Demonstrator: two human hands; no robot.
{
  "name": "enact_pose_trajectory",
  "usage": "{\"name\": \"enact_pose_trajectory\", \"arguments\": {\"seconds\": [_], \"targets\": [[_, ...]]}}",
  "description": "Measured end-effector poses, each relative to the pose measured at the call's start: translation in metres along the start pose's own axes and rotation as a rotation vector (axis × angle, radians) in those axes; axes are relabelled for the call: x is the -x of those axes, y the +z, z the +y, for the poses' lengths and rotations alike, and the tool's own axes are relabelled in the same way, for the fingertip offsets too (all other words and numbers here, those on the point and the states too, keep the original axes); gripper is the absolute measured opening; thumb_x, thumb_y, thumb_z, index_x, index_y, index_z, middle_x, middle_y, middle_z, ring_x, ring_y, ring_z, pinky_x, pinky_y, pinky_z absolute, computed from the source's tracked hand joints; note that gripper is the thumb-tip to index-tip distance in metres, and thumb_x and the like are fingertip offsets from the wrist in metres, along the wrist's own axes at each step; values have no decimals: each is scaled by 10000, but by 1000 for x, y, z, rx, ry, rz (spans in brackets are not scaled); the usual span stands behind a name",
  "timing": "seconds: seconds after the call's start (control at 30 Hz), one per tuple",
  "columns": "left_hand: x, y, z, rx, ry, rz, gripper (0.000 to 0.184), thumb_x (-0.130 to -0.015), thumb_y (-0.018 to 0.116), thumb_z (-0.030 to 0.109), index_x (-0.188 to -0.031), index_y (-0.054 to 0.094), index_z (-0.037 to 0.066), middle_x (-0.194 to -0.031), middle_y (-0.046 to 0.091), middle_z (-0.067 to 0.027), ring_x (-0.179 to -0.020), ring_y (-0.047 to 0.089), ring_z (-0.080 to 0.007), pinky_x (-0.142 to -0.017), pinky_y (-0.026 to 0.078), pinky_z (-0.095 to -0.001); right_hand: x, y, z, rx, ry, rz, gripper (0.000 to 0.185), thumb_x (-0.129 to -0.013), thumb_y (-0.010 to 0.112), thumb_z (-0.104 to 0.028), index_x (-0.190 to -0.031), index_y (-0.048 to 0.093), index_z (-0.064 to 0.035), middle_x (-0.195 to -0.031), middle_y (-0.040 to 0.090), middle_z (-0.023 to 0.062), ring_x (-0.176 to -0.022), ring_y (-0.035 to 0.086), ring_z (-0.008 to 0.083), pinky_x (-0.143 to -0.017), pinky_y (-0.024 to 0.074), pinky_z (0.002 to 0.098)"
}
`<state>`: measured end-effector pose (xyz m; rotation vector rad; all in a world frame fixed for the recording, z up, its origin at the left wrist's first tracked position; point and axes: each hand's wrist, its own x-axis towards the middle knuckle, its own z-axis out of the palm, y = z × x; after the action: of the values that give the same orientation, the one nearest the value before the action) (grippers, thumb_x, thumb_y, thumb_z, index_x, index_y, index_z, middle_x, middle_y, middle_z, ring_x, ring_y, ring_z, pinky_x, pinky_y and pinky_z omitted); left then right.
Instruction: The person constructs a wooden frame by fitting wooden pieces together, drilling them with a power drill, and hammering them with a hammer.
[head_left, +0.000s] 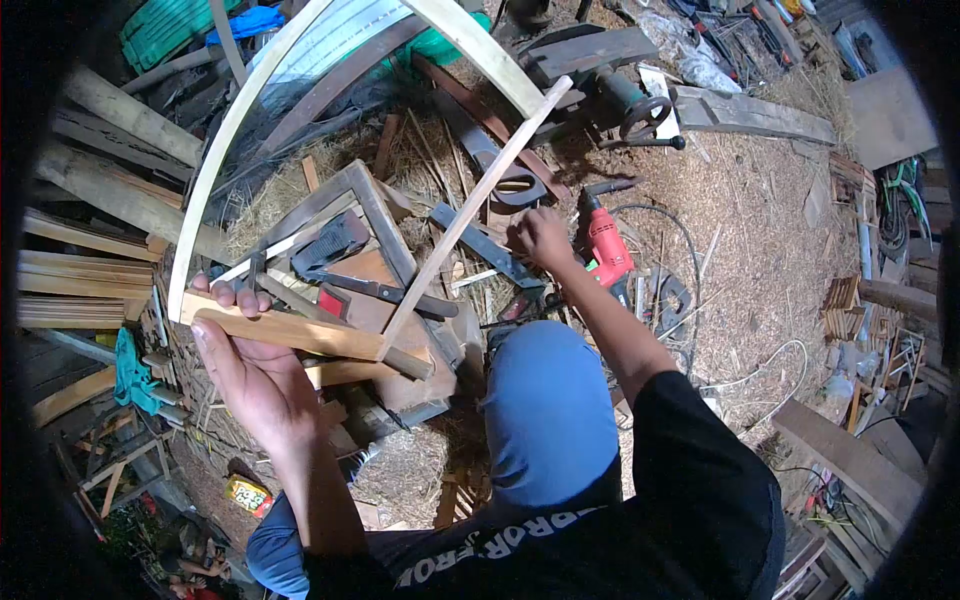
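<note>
A wooden frame (290, 330) has a short flat piece at its near end, a curved pale strip and a straight thin strip running away from it. My left hand (262, 385) grips the short piece near its left end, fingers over it and thumb below. My right hand (543, 238) is closed beside the hand saw (518, 190) and a dark metal bar (485, 245); what its fingers hold, if anything, is hidden. A red power drill (606, 245) lies just right of the right hand. Under the frame, a hammer (300, 300) and a dark-handled tool (375, 290) rest on a wooden block.
A bench vise (625, 100) stands at the top. Planks (85, 275) are stacked at the left, and a long board (850, 455) lies at the lower right. The drill's cable (690, 250) curves over sawdust-covered ground. My knee (552, 410) is at the bottom middle.
</note>
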<state>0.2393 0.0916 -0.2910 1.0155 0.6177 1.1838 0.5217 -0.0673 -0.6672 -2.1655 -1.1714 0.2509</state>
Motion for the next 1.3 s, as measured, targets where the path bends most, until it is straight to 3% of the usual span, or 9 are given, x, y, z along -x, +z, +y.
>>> {"name": "enact_pose_trajectory", "arguments": {"seconds": [0.07, 0.1, 0.2, 0.23, 0.33, 0.47, 0.73, 1.13, 1.3], "targets": [[2, 0, 8, -4, -1, 29, 374, -1100, 394, 264, -1372, 384, 8, -1075, 470, -64, -938, 464, -167, -916, 423, -336, 8, -17, -9, -339, 267, 58, 143, -924, 594, -147, -912, 576, -5, -816, 606, 168, -731, 612, 301, -674, 477, 386], [3, 0, 13, -4, -1, 41, 375, -1100, 396, 266, -1371, 387, 8, -1076, 472, -62, -938, 464, -166, -916, 423, -336, 10, -21, -5, -471, 373, -9, 131, -959, 609, -138, -960, 582, -10, -792, 608, 94, -696, 586, 176, -644, 456, 307], [5, -11, 29, -19, 18, 25, 385, -1096, 415, 269, -1381, 396, 12, -1065, 490, -58, -941, 473, -161, -913, 423, -336, 6, -77, -57, -1195, 499, 89, 221, -945, 656, -65, -1147, 586, -11, -828, 615, -30, -702, 486, 34, -619, 393, 206], [7, -11, 36, -32, 27, 21, 387, -1095, 419, 270, -1383, 397, 13, -1061, 495, -57, -942, 475, -160, -913, 424, -335, 5, -99, -68, -1348, 485, 18, 280, -931, 677, -37, -1196, 594, -69, -880, 607, -21, -776, 543, 57, -698, 438, 220], [18, -11, 62, -26, 67, -9, 376, -1088, 448, 266, -1361, 417, 10, -1045, 503, -66, -920, 476, -153, -878, 432, -309, 2, -151, -116, -1579, 481, 30, 134, -939, 676, -65, -1067, 643, -87, -935, 671, 22, -780, 581, 88, -692, 460, 239], [33, -33, 99, -38, 113, -25, 351, -1084, 461, 253, -1330, 435, 4, -1034, 506, -72, -897, 478, -151, -857, 437, -297, 3, -212, -184, -1774, 345, 16, 111, -938, 688, -89, -1038, 648, -63, -966, 687, 42, -725, 578, 112, -684, 488, 272], [70, -110, 147, -80, 160, -34, 323, -1082, 464, 275, -1270, 464, 12, -1016, 522, -74, -892, 506, -148, -853, 454, -311, 29, -257, -279, -1789, 101, -58, 102, -925, 695, -63, -1024, 681, -44, -1016, 661, 31, -820, 547, 92, -733, 434, 249], [99, -195, 144, 1, 216, -83, 307, -1059, 518, 311, -1156, 577, 25, -971, 651, -97, -861, 626, -165, -787, 530, -322, 87, -295, -469, -1143, -348, -178, 73, -973, 632, -54, -1022, 617, -2, -1022, 634, 27, -980, 585, 93, -905, 450, 261], [110, -184, 155, -148, 296, -48, 275, -1078, 472, 306, -1233, 478, 79, -864, 583, -66, -767, 540, -135, -731, 462, -288, 92, -263, -553, -802, -672, -101, 50, -913, 674, -38, -956, 648, -37, -921, 643, -10, -843, 521, 74, -770, 416, 246]]}}
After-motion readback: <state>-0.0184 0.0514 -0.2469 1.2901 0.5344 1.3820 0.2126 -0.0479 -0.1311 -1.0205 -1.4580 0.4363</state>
